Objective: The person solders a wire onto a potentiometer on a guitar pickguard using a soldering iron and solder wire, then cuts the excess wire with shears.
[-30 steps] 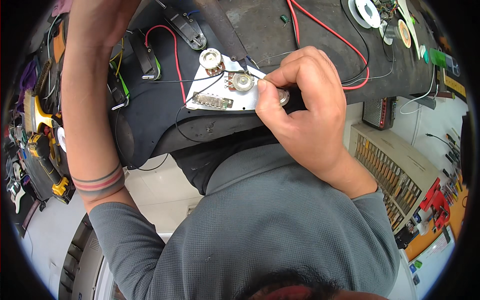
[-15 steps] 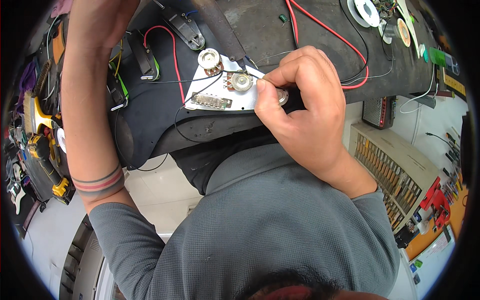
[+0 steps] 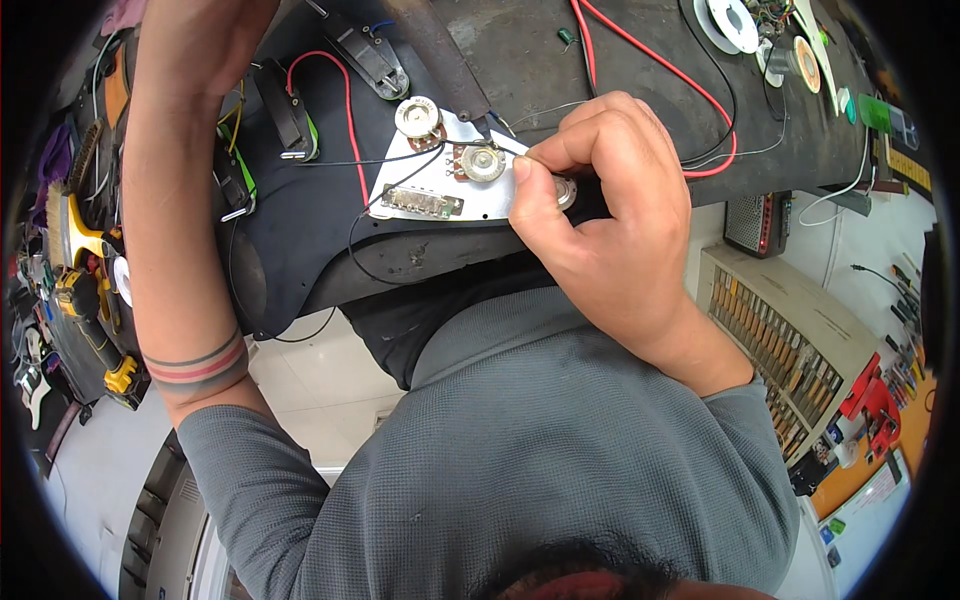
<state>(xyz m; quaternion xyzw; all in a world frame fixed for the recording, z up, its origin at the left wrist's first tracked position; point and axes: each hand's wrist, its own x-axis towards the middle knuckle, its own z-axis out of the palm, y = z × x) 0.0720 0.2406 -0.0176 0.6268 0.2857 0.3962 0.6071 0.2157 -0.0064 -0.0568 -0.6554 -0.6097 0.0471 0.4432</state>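
Observation:
My right hand (image 3: 610,210) pinches something small, hard to make out, at the right edge of a white metal plate (image 3: 400,182) lying on black sheet material. The plate carries two round silver pots (image 3: 483,160) and a slotted switch (image 3: 420,200), with black wires across it. A long dark metal tool (image 3: 445,55), like a soldering iron, reaches down from the top edge, its tip at the plate's upper edge near my right fingertips. My left hand (image 3: 208,40) is at the top left, its fingers outside the frame, so its hold is unclear.
Black-and-green parts (image 3: 288,110) and a metal fitting (image 3: 370,60) lie left of the plate among red and black wires (image 3: 660,70). Spools (image 3: 805,65) sit at back right. A yellow drill (image 3: 90,310) and brushes crowd the left side; a drawer cabinet (image 3: 770,350) stands below right.
My right hand and the dark tool have shifted very slightly left since the oldest frame. Otherwise the scene looks the same.

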